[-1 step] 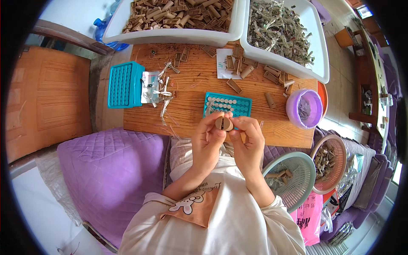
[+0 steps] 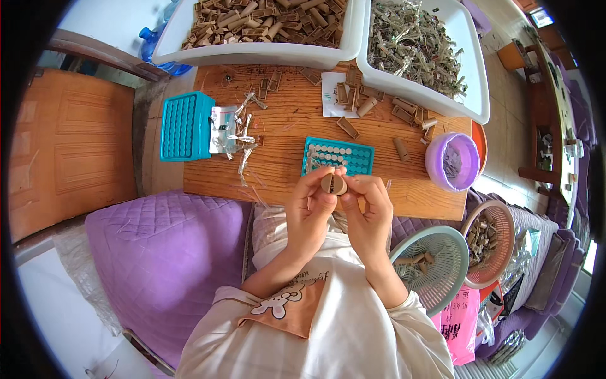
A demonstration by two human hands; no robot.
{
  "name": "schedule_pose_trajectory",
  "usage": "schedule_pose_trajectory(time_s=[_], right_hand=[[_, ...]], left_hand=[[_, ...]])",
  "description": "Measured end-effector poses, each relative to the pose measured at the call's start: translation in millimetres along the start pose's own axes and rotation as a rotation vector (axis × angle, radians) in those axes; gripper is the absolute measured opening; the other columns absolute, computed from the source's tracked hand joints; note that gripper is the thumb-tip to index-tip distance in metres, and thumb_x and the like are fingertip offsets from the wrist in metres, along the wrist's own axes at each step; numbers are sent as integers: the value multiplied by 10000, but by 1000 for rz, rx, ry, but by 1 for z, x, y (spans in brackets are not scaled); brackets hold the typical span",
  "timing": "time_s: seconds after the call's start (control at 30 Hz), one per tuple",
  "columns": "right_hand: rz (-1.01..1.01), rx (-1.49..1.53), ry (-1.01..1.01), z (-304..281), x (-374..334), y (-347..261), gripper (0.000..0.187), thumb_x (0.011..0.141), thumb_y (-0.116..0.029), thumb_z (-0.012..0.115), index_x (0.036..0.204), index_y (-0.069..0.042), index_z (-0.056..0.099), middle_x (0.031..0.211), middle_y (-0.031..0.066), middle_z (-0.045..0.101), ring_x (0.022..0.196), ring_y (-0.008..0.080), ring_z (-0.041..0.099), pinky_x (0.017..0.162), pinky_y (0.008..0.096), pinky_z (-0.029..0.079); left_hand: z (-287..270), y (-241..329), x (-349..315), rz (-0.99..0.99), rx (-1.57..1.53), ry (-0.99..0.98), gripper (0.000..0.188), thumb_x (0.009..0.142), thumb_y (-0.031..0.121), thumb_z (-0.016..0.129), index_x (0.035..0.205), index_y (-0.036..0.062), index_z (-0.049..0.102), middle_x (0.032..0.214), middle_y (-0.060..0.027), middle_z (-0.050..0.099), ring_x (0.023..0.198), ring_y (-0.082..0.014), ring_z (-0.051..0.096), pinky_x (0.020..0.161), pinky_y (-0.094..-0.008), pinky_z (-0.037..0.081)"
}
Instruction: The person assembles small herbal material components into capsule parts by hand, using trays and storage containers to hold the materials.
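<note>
Between both hands, just past the table's near edge, sits a brown cork-shaped casing [image 2: 334,184] with a dark gap between its two halves. My left hand [image 2: 309,208] pinches it from the left, and my right hand [image 2: 369,211] pinches it from the right, thumbs on the near side. What lies inside the gap is too small to make out. Right behind the fingertips is a teal tray [image 2: 361,153] of round pockets, several filled with silvery-white button cells [image 2: 328,150]. My fingers hide its near edge.
Two white bins [image 2: 265,55] hold brown casing halves and tangled wire lights [image 2: 413,50]. Loose casing halves [image 2: 348,127] litter the table [image 2: 284,101]. Teal stacked trays [image 2: 186,126] and wire bundles [image 2: 243,136] lie left. Right are a purple bowl [image 2: 435,165], a green basket [image 2: 435,237] and a pink basket [image 2: 505,221].
</note>
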State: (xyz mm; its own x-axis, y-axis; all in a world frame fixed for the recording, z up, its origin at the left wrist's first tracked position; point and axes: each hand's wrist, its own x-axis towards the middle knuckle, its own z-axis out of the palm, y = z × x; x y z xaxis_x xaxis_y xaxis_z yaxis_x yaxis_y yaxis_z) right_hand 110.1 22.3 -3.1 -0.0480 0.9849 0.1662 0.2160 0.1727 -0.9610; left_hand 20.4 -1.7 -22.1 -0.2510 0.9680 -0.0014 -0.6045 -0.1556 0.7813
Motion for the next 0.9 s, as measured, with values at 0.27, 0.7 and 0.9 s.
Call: schedule_pose_trajectory(time_s=[0.27,0.7,0.9], right_hand=[[49,6,-66,-14,-1,7,187,687,66,584,862,9,550,812,106,539,682,191,534,586,260,443],[-42,-136,-102,-26,2,-12,205,673,61,598,861,1,548,812,107,547,679,206,539,583,266,447],[-27,-137,-214,-26,2,-15,258,640,28,628,873,-2,524,784,116,536,674,237,539,583,294,444]], left_hand=[[4,-1,0,33,120,-114,295,821,37,488,1101,-21,413,1108,-150,486,1034,-175,467,896,-289,360],[7,-2,-2,-6,-4,-142,350,797,72,537,1113,-18,417,1101,-141,499,1060,-213,463,895,-320,376],[12,-2,-10,143,205,-106,364,802,137,546,1104,-31,434,1071,-143,520,1004,-213,507,910,-319,354]])
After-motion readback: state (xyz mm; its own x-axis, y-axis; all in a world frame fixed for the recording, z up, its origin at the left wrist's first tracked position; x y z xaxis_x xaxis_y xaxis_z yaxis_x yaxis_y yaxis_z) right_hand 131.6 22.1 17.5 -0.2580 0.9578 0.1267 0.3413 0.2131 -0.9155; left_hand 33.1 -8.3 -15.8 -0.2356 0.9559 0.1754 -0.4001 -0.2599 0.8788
